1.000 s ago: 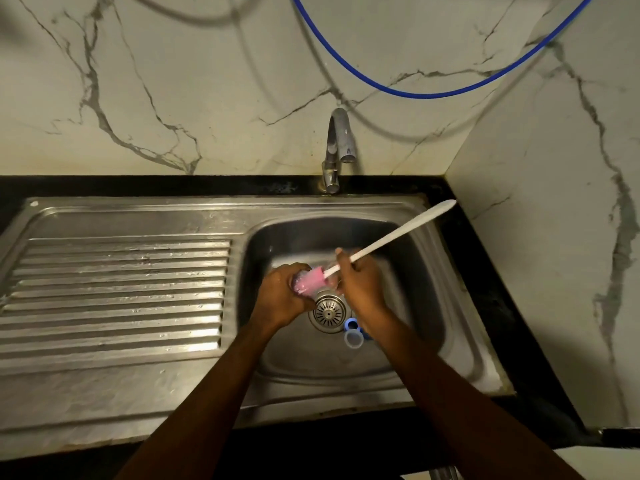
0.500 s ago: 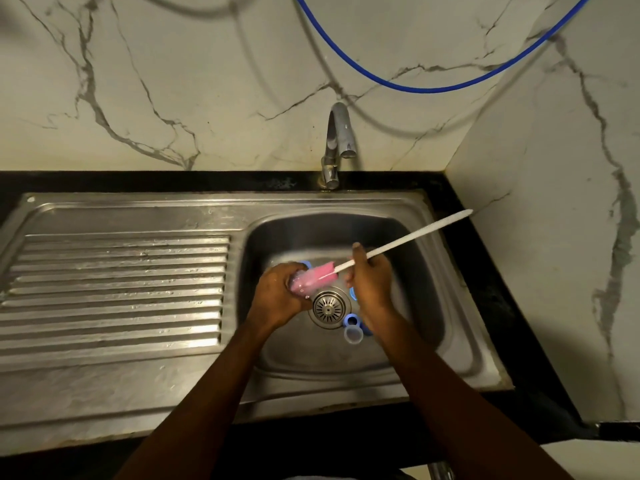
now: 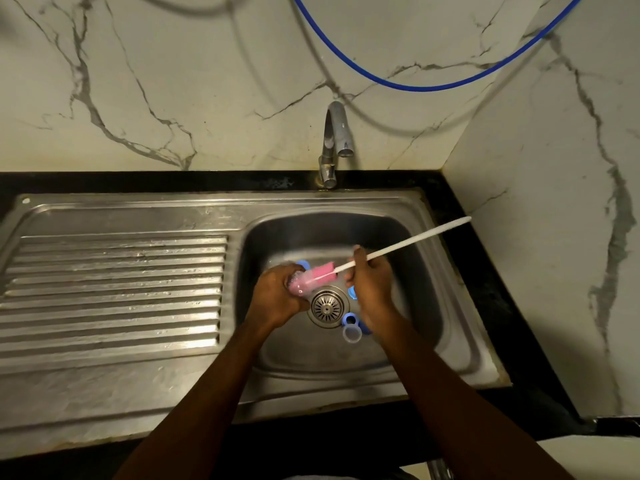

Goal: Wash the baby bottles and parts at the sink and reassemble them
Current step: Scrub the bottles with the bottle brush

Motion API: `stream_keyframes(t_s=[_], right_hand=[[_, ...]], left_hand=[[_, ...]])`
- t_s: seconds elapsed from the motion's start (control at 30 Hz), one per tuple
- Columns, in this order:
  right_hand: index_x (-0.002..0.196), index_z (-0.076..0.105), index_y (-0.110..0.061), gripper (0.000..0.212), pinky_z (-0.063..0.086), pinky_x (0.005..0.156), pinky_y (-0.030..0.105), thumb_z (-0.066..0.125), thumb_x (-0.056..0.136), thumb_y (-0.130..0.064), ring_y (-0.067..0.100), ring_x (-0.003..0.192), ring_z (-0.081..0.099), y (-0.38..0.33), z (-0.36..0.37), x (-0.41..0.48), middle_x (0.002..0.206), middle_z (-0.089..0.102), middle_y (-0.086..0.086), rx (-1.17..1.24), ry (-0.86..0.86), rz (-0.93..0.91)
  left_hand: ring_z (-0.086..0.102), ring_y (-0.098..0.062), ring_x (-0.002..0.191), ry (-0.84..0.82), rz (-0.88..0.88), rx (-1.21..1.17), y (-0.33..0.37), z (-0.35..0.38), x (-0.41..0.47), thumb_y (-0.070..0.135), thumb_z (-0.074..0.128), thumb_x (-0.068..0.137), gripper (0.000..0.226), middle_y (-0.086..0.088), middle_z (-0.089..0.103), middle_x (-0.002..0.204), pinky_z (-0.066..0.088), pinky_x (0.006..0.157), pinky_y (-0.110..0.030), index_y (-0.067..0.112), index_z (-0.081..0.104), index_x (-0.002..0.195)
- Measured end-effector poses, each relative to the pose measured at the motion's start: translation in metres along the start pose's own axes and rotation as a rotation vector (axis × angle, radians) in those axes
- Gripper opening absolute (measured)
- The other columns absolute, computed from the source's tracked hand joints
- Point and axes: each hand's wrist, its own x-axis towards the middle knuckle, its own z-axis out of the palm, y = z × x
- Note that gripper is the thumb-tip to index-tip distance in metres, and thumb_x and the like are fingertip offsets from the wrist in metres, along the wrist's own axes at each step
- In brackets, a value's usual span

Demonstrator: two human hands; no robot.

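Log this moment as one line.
phase: bottle scrub | left hand: grips bottle | right hand: holds brush | blue rings: by drain in sink

A hand could pass over the draining board [image 3: 114,289] on the left. Blue rings [image 3: 349,319] and 1 clear ring [image 3: 352,335] lie by the drain [image 3: 326,307]. The tap [image 3: 334,140] juts out behind.

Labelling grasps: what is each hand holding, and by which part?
Left hand grips a clear bottle around its body. Right hand holds the bottle brush by its white handle, just behind the pink sponge head.
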Motion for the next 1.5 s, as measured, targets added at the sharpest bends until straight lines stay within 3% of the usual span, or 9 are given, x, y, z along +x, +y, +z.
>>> stream_keyframes(t_s=[0.1,0.2,0.37,0.53,0.97,1.13,1.27,1.4,1.5], right_hand=[[0.070,0.065,-0.006,0.039,0.050,0.055,0.027,0.056,0.098,-0.032,0.014,0.049,0.058,0.001,0.005,-0.003,0.058,0.066,0.008,-0.071,-0.139,-0.009],[0.060,0.059,-0.014,0.042,0.043,0.052,0.028,0.056,0.098,-0.030,0.013,0.045,0.051,-0.007,-0.003,0.006,0.049,0.056,0.002,0.052,0.055,-0.010],[0.071,0.062,-0.008,0.035,0.043,0.047,0.020,0.057,0.097,-0.030,0.007,0.043,0.051,-0.012,0.000,-0.002,0.054,0.062,0.001,-0.072,-0.175,0.034],[0.066,0.057,-0.012,0.036,0.041,0.044,0.022,0.055,0.099,-0.026,0.010,0.043,0.049,-0.011,0.004,-0.003,0.053,0.055,0.003,0.007,-0.003,-0.006],[0.062,0.059,-0.011,0.039,0.042,0.047,0.022,0.056,0.098,-0.028,0.011,0.042,0.050,-0.018,-0.006,0.004,0.050,0.057,0.005,0.033,-0.037,-0.010],[0.071,0.063,-0.012,0.032,0.052,0.057,0.027,0.057,0.097,-0.029,0.016,0.053,0.062,-0.011,0.004,-0.010,0.064,0.067,0.007,-0.109,-0.172,-0.015],[0.066,0.057,-0.011,0.036,0.042,0.043,0.022,0.054,0.099,-0.026,0.011,0.039,0.051,-0.016,-0.003,-0.004,0.049,0.056,0.002,0.039,-0.002,-0.001],[0.072,0.063,-0.009,0.037,0.047,0.050,0.022,0.054,0.099,-0.032,0.016,0.048,0.057,-0.014,0.001,-0.010,0.058,0.066,0.004,-0.089,-0.200,-0.003],[0.064,0.060,-0.008,0.045,0.046,0.051,0.024,0.051,0.100,-0.032,0.014,0.046,0.055,-0.015,-0.006,0.000,0.053,0.060,0.007,0.005,0.003,-0.060]], left_hand=[[0.067,-0.017,0.081,0.001,0.016,-0.007,0.002,0.002,0.000,0.012,0.087,0.047,0.058,0.003,0.070,0.091,0.053,0.074,-0.028,0.013,0.074,0.103],[0.063,0.006,0.069,0.014,-0.009,-0.024,-0.001,-0.004,-0.001,0.001,0.087,0.048,0.057,0.011,0.067,0.085,0.050,0.066,-0.014,0.016,0.075,0.101],[0.065,-0.017,0.073,-0.009,-0.036,-0.003,-0.001,0.000,0.003,0.007,0.089,0.047,0.062,0.003,0.069,0.092,0.055,0.070,-0.031,0.017,0.073,0.105],[0.067,-0.020,0.082,-0.008,0.013,0.006,0.005,0.002,0.005,0.008,0.091,0.046,0.062,0.004,0.069,0.093,0.054,0.074,-0.031,0.015,0.074,0.105],[0.063,-0.011,0.070,-0.007,-0.032,-0.033,-0.003,-0.002,0.003,0.001,0.088,0.045,0.062,0.015,0.066,0.081,0.053,0.066,-0.023,0.031,0.070,0.096],[0.064,-0.015,0.075,-0.012,-0.009,-0.016,0.001,0.003,0.004,0.007,0.089,0.046,0.060,0.003,0.069,0.090,0.052,0.069,-0.028,0.015,0.074,0.104],[0.063,-0.014,0.069,-0.013,-0.034,-0.032,-0.002,0.000,0.004,0.006,0.086,0.043,0.058,0.007,0.068,0.085,0.051,0.064,-0.025,0.019,0.074,0.099],[0.062,-0.012,0.064,-0.033,-0.039,-0.039,0.001,0.001,0.006,0.001,0.088,0.048,0.059,0.004,0.071,0.087,0.050,0.062,-0.023,0.015,0.075,0.104],[0.062,-0.014,0.073,-0.011,-0.045,-0.011,0.002,-0.002,0.005,0.002,0.088,0.046,0.056,0.005,0.068,0.085,0.047,0.066,-0.018,0.016,0.075,0.099]])
